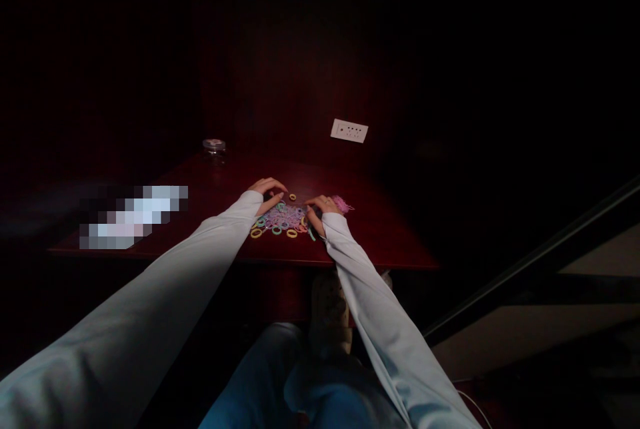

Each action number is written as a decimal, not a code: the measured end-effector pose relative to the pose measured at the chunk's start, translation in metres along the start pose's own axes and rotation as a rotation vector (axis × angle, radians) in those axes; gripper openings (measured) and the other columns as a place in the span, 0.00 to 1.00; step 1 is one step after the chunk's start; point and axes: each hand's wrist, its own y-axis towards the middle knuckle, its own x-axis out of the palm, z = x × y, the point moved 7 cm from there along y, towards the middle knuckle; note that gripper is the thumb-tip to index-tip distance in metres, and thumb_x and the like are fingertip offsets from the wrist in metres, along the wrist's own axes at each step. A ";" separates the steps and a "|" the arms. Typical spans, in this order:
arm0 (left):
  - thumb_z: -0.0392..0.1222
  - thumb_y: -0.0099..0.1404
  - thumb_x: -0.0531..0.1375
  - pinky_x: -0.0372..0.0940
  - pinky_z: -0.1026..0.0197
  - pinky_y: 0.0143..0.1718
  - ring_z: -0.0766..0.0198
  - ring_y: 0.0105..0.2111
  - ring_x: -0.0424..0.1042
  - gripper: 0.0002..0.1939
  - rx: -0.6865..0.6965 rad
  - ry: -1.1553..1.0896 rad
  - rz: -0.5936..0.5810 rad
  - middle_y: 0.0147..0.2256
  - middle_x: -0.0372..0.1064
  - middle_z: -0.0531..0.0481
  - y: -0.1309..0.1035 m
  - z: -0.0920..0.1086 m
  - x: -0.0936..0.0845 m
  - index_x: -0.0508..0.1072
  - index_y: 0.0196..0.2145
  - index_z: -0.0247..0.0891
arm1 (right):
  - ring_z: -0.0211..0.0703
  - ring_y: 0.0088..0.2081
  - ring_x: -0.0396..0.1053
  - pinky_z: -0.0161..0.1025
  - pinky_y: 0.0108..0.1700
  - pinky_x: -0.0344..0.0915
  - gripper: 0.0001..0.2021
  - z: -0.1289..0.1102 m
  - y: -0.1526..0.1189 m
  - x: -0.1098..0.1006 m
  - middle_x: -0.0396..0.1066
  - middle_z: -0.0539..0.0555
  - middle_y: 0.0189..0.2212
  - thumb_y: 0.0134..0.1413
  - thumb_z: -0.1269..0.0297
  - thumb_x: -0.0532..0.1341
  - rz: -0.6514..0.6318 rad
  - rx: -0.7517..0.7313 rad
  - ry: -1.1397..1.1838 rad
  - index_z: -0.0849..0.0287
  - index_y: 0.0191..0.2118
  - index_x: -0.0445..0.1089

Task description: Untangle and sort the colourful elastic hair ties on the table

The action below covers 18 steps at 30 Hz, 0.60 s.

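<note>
A pile of small hair ties (285,217), mostly lilac with green, yellow and pink ones, lies on the dark red table (360,249). At the pile's far left edge my left hand (269,194) is open, its fingers stretched out and apart from the thumb. My right hand (323,208) rests along the right side, open too, with fingers and thumb spread. Nothing shows in either hand. One yellow hair tie (293,197) sits between the hands, beyond the pile. Just right of my right hand is a bundle of pink strands (343,204).
A clear lidded jar (214,149) stands at the table's back left. Nearer on the left lies a pixelated pale item (135,216). A white power socket (349,130) is set in the panel behind. The table's front edge (280,261) runs close to my legs.
</note>
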 end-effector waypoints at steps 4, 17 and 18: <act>0.49 0.69 0.55 0.63 0.53 0.52 0.56 0.45 0.72 0.14 -0.051 0.034 -0.022 0.46 0.76 0.48 -0.001 -0.011 0.004 0.77 0.43 0.42 | 0.45 0.44 0.69 0.38 0.47 0.62 0.11 0.004 0.000 -0.003 0.74 0.55 0.40 0.63 0.63 0.56 0.032 0.056 0.003 0.56 0.43 0.75; 0.51 0.75 0.43 0.63 0.53 0.51 0.55 0.43 0.71 0.26 -0.171 0.110 0.060 0.43 0.76 0.48 -0.005 -0.007 -0.011 0.79 0.39 0.42 | 0.39 0.25 0.66 0.36 0.32 0.58 0.31 0.014 -0.007 0.000 0.68 0.50 0.17 0.67 0.43 0.49 -0.089 0.276 0.094 0.54 0.18 0.72; 0.51 0.75 0.42 0.63 0.53 0.51 0.55 0.43 0.71 0.26 -0.171 0.108 0.030 0.43 0.76 0.48 -0.005 -0.007 -0.009 0.79 0.40 0.42 | 0.39 0.26 0.67 0.35 0.33 0.59 0.31 0.014 -0.007 0.002 0.70 0.50 0.18 0.67 0.43 0.49 -0.097 0.259 0.128 0.54 0.20 0.73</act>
